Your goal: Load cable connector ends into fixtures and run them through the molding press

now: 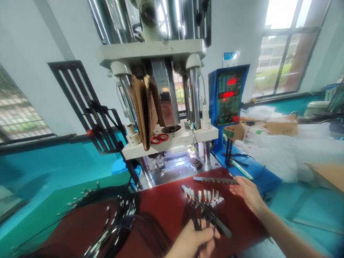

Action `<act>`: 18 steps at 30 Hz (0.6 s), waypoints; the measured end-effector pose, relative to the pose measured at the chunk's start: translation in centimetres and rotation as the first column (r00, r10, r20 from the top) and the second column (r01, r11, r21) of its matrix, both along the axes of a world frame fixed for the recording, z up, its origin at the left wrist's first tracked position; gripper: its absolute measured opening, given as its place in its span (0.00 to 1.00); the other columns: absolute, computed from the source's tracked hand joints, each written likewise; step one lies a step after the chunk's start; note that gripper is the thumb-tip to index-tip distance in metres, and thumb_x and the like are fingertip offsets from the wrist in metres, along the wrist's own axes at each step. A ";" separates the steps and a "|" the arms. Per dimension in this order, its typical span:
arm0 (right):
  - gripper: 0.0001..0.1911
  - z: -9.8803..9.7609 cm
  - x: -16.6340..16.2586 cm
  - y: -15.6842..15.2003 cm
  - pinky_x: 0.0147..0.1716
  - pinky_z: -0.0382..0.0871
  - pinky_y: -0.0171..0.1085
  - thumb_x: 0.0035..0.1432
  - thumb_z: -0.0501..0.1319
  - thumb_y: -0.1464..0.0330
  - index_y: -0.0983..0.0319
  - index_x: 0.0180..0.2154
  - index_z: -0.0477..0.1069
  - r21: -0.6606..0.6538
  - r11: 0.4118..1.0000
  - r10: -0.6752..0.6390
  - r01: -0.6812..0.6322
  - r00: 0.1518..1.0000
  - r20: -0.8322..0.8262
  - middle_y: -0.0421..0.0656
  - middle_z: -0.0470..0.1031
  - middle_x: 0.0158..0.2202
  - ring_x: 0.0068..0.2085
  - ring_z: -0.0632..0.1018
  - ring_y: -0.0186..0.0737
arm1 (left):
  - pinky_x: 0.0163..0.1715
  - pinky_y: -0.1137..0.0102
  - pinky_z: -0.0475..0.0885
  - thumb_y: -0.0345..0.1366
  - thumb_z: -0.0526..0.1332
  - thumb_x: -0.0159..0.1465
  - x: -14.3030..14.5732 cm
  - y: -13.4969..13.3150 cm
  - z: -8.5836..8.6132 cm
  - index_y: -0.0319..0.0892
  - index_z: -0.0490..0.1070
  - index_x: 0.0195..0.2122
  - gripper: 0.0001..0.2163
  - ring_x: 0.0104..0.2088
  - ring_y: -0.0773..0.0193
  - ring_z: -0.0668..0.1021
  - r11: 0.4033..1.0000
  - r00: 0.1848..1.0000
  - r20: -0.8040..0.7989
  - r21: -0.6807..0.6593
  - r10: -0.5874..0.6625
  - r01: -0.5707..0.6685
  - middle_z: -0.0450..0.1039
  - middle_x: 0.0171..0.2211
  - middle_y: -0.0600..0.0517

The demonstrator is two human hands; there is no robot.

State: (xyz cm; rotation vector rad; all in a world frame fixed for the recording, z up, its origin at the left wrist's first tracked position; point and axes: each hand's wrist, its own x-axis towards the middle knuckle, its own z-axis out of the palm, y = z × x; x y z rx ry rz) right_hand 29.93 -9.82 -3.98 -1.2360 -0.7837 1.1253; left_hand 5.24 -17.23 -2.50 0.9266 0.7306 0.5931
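Note:
My left hand point(200, 238), low in the middle, has its fingers closed around several black cables point(197, 215). Shiny metal connector ends point(200, 195) fan out from the cables, away from me. Beneath them a dark bar point(219, 222) lies slantwise on the dark red tabletop point(161, 204). To the right, my right hand point(248, 193) has its fingertips closed on the right end of a narrow metal bar point(213, 180) with slots or holes along it. That bar lies near the table's far edge, beyond the connectors.
A press with a white plate point(172, 143) stands ahead; red-handled scissors point(159, 138) and folded cardboard point(145, 111) rest on it. Coiled black cables point(118, 215) lie left. A blue control box point(228, 95), tools point(238, 161) and white bags point(282, 143) are right.

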 end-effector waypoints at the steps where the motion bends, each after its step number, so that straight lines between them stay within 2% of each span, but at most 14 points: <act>1: 0.15 -0.2 0.5 -0.3 0.28 0.71 0.37 0.49 0.59 0.61 0.63 0.37 0.62 -0.022 0.999 0.034 -0.033 0.999 0.029 0.44 0.75 0.24 0.27 0.77 0.39 | 0.08 0.78 0.47 0.49 0.65 0.45 0.1 0.0 0.0 0.31 0.70 0.31 0.23 0.08 0.77 0.58 1.000 1.000 -0.006 0.010 0.007 -0.007 0.62 0.12 0.55; 4: 0.16 -0.3 1.8 -0.8 0.34 0.71 0.43 0.47 0.60 0.62 0.64 0.37 0.64 -0.068 0.982 0.187 -0.178 0.970 0.156 0.46 0.75 0.29 0.31 0.77 0.43 | 0.08 0.79 0.49 0.49 0.65 0.46 0.3 0.0 -0.2 0.32 0.70 0.31 0.22 0.08 0.77 0.59 0.999 1.000 -0.008 0.054 0.007 -0.007 0.64 0.12 0.55; 6: 0.13 0.0 2.4 -1.0 0.37 0.69 0.47 0.40 0.63 0.67 0.64 0.33 0.68 -0.081 0.962 0.274 -0.261 0.917 0.289 0.44 0.74 0.28 0.32 0.75 0.45 | 0.08 0.79 0.50 0.48 0.65 0.46 0.5 0.1 -0.2 0.32 0.69 0.31 0.22 0.08 0.77 0.60 0.998 1.000 -0.013 0.067 0.013 -0.012 0.65 0.13 0.55; 9: 0.07 1.1 2.4 -1.9 0.48 0.59 0.52 0.33 0.61 0.75 0.63 0.23 0.70 -0.049 0.950 0.290 -0.310 0.806 0.517 0.44 0.72 0.29 0.39 0.71 0.51 | 0.07 0.79 0.50 0.49 0.65 0.46 0.7 0.1 -0.2 0.32 0.69 0.31 0.22 0.08 0.77 0.59 0.997 0.999 -0.034 0.075 0.033 -0.031 0.65 0.13 0.55; 10: 0.08 1.6 2.0 -2.3 0.51 0.54 0.52 0.34 0.60 0.75 0.64 0.25 0.71 -0.014 0.941 0.276 -0.338 0.744 0.608 0.46 0.72 0.33 0.44 0.69 0.53 | 0.07 0.79 0.50 0.49 0.65 0.46 0.7 0.1 -0.2 0.32 0.69 0.31 0.22 0.08 0.77 0.59 0.996 0.998 -0.040 0.077 0.039 -0.036 0.65 0.12 0.55; 12: 0.19 2.9 0.7 -3.5 0.55 0.49 0.50 0.39 0.57 0.75 0.66 0.38 0.71 0.031 0.891 0.279 -0.454 0.599 0.751 0.51 0.68 0.46 0.52 0.63 0.51 | 0.06 0.79 0.50 0.49 0.65 0.46 0.8 0.1 -0.3 0.32 0.69 0.31 0.22 0.08 0.76 0.59 0.995 0.998 -0.039 0.084 0.049 -0.045 0.65 0.12 0.54; 14: 0.30 4.3 -1.2 -4.7 0.57 0.49 0.46 0.45 0.56 0.73 0.66 0.53 0.59 0.011 0.804 0.359 -0.595 0.500 0.788 0.52 0.59 0.56 0.57 0.59 0.46 | 0.06 0.79 0.50 0.48 0.64 0.47 0.9 0.0 -0.3 0.32 0.69 0.31 0.21 0.08 0.77 0.59 0.995 0.998 -0.026 0.089 0.055 -0.053 0.66 0.12 0.54; 15: 0.31 4.9 -2.3 -5.2 0.57 0.50 0.44 0.47 0.56 0.72 0.66 0.55 0.55 0.003 0.770 0.410 -0.638 0.498 0.765 0.51 0.57 0.58 0.57 0.59 0.44 | 0.06 0.79 0.50 0.48 0.64 0.47 1.0 0.0 -0.3 0.32 0.69 0.31 0.21 0.08 0.77 0.59 0.994 0.998 -0.021 0.092 0.059 -0.056 0.66 0.12 0.54; 16: 0.29 5.5 -3.3 -5.6 0.56 0.53 0.42 0.50 0.56 0.70 0.65 0.55 0.55 0.004 0.751 0.445 -0.660 0.510 0.736 0.50 0.59 0.56 0.56 0.61 0.43 | 0.06 0.80 0.49 0.47 0.64 0.47 1.0 0.0 -0.3 0.32 0.70 0.31 0.20 0.08 0.77 0.59 0.994 0.998 -0.020 0.097 0.061 -0.059 0.66 0.12 0.54; 18: 0.17 6.2 -4.6 -5.8 0.47 0.63 0.38 0.55 0.53 0.65 0.64 0.46 0.64 0.012 0.743 0.462 -0.669 0.526 0.714 0.47 0.70 0.46 0.47 0.71 0.42 | 0.06 0.80 0.49 0.47 0.63 0.48 0.9 0.0 -0.5 0.32 0.70 0.31 0.20 0.08 0.77 0.60 0.993 0.998 -0.027 0.103 0.062 -0.059 0.66 0.12 0.54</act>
